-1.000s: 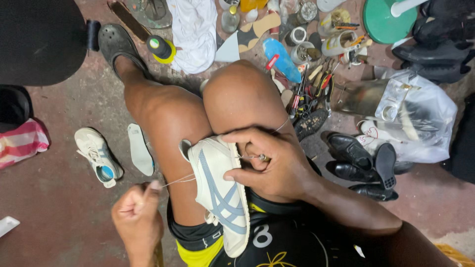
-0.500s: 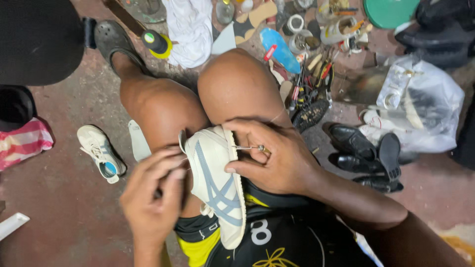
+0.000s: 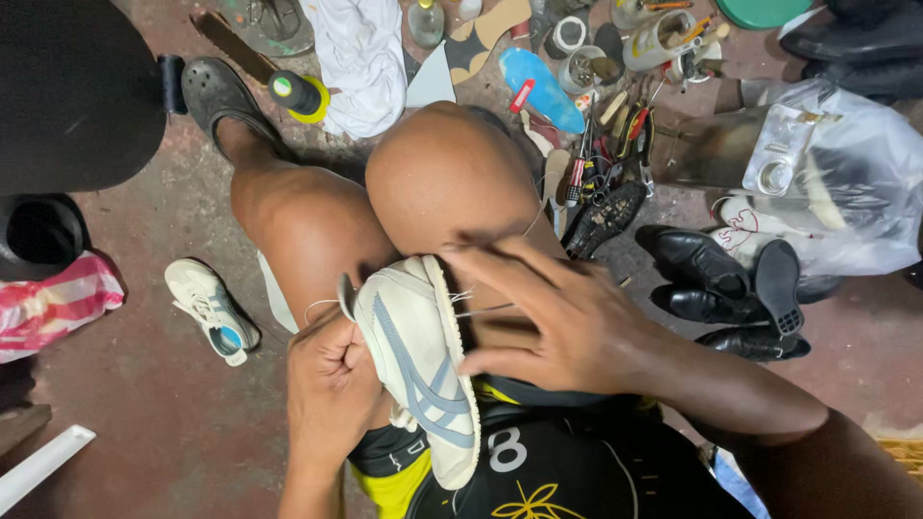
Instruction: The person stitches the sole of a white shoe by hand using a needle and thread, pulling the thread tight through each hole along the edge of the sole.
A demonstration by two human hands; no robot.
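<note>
A white sneaker point(image 3: 418, 356) with grey-blue stripes lies sole-edge up between my bare thighs, its heel toward my knees. My left hand point(image 3: 332, 380) is a closed fist pressed against the shoe's left side. A thin white thread point(image 3: 322, 306) runs from the fist to the heel. My right hand point(image 3: 567, 322) rests on the shoe's right edge with its fingers spread, forefinger above and thumb below. Short thread ends point(image 3: 466, 298) stick out of the sole edge by its fingertips.
A matching white sneaker point(image 3: 212, 309) lies on the floor at left. Black leather shoes point(image 3: 716, 288) and a plastic bag point(image 3: 846, 183) are at right. Hand tools point(image 3: 596, 163), insoles, tins and a white cloth point(image 3: 361, 58) lie beyond my knees. A black stool point(image 3: 67, 96) stands at far left.
My left hand came in from the lower left, where it pulled thread, and now fists against the shoe. My right hand opened its fingers along the sole edge.
</note>
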